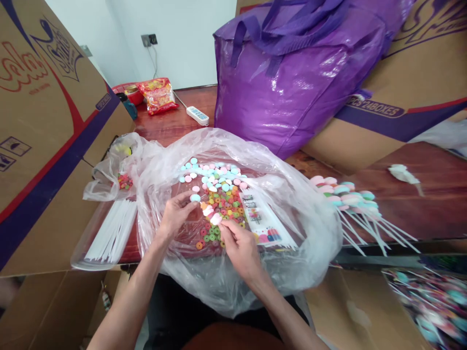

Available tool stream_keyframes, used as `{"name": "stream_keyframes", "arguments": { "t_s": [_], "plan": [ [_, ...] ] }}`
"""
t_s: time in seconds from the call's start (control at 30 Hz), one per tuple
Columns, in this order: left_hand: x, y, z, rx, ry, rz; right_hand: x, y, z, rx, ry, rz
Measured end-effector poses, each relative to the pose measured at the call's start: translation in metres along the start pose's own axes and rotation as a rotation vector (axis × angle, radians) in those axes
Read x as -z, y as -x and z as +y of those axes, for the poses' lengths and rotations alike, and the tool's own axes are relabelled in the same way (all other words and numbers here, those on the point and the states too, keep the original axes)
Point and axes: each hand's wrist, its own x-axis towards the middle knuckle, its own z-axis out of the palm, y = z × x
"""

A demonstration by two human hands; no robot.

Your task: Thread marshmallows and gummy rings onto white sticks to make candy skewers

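Note:
My left hand [177,212] pinches a pale blue round sweet [195,198] between thumb and fingertips. My right hand [239,245] is closed on a short stack of pink and white sweets [212,215], apparently threaded on a stick. Both hands work over a large clear plastic bag [299,218] spread open on the table. Inside the bag lie several pastel disc sweets [211,172], many small coloured ring sweets [222,204] and a printed card [263,222].
White sticks in a clear bag [111,236] lie to the left. Finished sweet sticks [350,199] lie to the right on the red table [419,194]. A purple bag [292,73] and cardboard boxes [40,131] stand around. A power strip [197,115] and snack packet [157,95] sit behind.

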Motion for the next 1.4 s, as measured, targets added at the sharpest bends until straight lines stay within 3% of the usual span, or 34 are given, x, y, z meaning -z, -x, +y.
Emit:
{"name": "stream_keyframes", "arguments": {
  "t_s": [0.1, 0.23, 0.47, 0.67, 0.8, 1.17, 1.4],
  "plan": [
    [-0.001, 0.014, -0.002, 0.032, 0.037, 0.047, -0.003, 0.002, 0.000, 0.032, 0.042, -0.023],
    [-0.002, 0.019, -0.006, -0.032, 0.006, 0.073, -0.005, 0.003, -0.001, 0.069, 0.108, -0.012],
    [-0.001, 0.026, -0.019, -0.206, -0.279, 0.109, -0.007, 0.003, 0.001, 0.108, 0.213, -0.038],
    [0.000, 0.033, -0.021, -0.246, -0.406, 0.077, -0.013, 0.006, 0.003, 0.081, 0.196, -0.043],
    [0.003, 0.032, -0.020, -0.237, -0.418, 0.020, -0.013, 0.006, 0.004, 0.088, 0.199, -0.058],
    [-0.005, 0.040, -0.035, -0.262, -0.461, 0.079, -0.021, 0.007, 0.000, 0.129, 0.215, -0.027],
    [-0.005, 0.043, -0.034, -0.252, -0.447, 0.052, -0.032, 0.003, -0.002, 0.123, 0.280, 0.002]
  ]
}}
